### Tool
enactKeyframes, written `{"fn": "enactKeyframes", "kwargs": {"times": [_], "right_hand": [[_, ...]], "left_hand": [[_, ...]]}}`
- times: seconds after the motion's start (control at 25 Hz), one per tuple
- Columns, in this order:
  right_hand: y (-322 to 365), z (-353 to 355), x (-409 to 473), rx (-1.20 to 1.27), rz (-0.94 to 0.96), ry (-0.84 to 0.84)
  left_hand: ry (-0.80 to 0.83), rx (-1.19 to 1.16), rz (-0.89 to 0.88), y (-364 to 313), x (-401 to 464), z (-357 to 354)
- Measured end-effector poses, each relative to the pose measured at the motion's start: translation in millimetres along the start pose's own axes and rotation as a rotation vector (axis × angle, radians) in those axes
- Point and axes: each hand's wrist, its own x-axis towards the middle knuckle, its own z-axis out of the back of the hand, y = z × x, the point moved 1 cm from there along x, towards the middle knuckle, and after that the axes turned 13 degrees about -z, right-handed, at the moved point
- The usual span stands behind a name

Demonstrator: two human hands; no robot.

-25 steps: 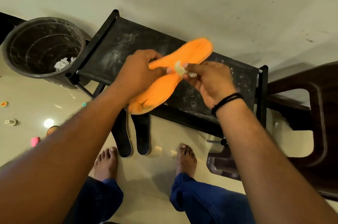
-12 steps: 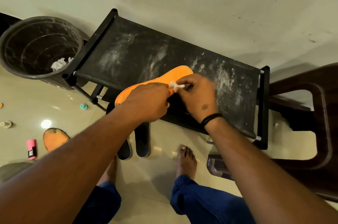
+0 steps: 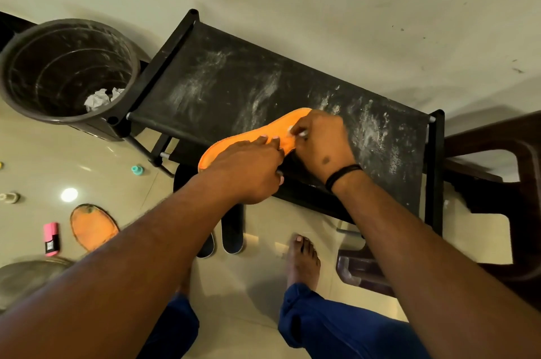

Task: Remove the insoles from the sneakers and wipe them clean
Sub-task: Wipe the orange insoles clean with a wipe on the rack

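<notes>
In the middle of the frame, a bright orange fabric-topped insole point(image 3: 257, 136) lies flat on the dusty black top of a low metal-framed rack point(image 3: 222, 80), its heel end poking past the near edge toward the lower left and its toe end pointing to the upper right. My left hand point(image 3: 248, 171) presses on its middle with the fingers laid out nearly straight, pinning it down. My right hand point(image 3: 322, 142) is curled, its fingertips pinching a small white wad of tissue point(image 3: 292, 130) against the forefoot of the insole. The orange surface looks evenly coloured, with a stitched rim along its outline. A second orange insole with a dirty, darkened heel point(image 3: 92, 227) lies on the glossy beige floor at the lower left.
</notes>
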Motion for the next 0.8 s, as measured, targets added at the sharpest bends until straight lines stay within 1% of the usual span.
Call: {"fn": "enactKeyframes", "kwargs": {"times": [0.08, 0.12, 0.28, 0.36, 0.4, 0.52, 0.56, 0.6, 0.68, 0.76, 0.8], "right_hand": [[12, 2, -6, 0.014, 0.092, 0.138], [10, 1, -3, 0.003, 0.092, 0.142], [-13, 2, 15, -0.048, -0.106, -0.053], [-12, 2, 15, -0.011, -0.148, -0.078], [-6, 3, 13, 0.014, -0.131, -0.042], [14, 3, -1, 0.027, 0.021, 0.161], [15, 2, 0, 0.011, 0.048, 0.164], [11, 2, 4, -0.012, 0.037, 0.124], [-3, 5, 15, -0.058, -0.078, 0.005], [-15, 9, 21, -0.041, -0.205, -0.084], [-16, 10, 22, -0.013, -0.238, -0.099]], "left_hand": [[0.002, -0.021, -0.011, -1, -1, 1], [0.004, -0.021, -0.012, -2, -1, 1], [0.019, 0.0, -0.007, -3, -1, 3], [0.02, 0.002, -0.005, -3, -3, 4], [0.021, 0.001, -0.008, -3, -4, 4], [0.015, -0.015, -0.036, -3, -6, 4], [0.015, -0.021, -0.039, -3, -6, 5], [0.022, -0.022, -0.037, -3, -6, 6], [0.044, -0.014, -0.025, -4, -6, 7], [0.044, -0.005, -0.025, -4, -6, 6], [0.037, -0.005, -0.027, -3, -7, 6]]}}
